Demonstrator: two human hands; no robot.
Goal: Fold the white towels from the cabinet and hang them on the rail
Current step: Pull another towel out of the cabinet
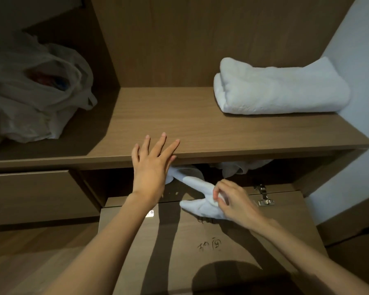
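shelf (200, 124): the wooden board used as landmark; every place below is given from it.
white towel (192, 184): under the shelf, half out of the open compartment, with its loose end lying on the flap door (200, 252) that hangs open below the shelf.
right hand (228, 201): below the shelf, thumb and fingertips pinching a bunched fold of the white towel.
left hand (151, 165): fingers spread and straight at the shelf's front edge, holding nothing; cannot tell if it touches the wood.
folded towel (281, 90): on top of the shelf at its right end, against the wall.
handling: soft, limp and light terry that sags wherever it is unsupported. It is not fragile and not slippery. A pinch only drags it in a rope, so better to take two corners or one hem edge to open it flat for folding.
snag risk: the hinge (264, 196) sits just right of the towel's path under the shelf.
hidden: the compartment under the shelf is dark. More white cloth (239, 167) shows inside, count unclear. The towel's far end is unseen.
not in view: rail.
plastic bag (34, 92): left of the shelf, in the neighbouring bay; contents blurred.
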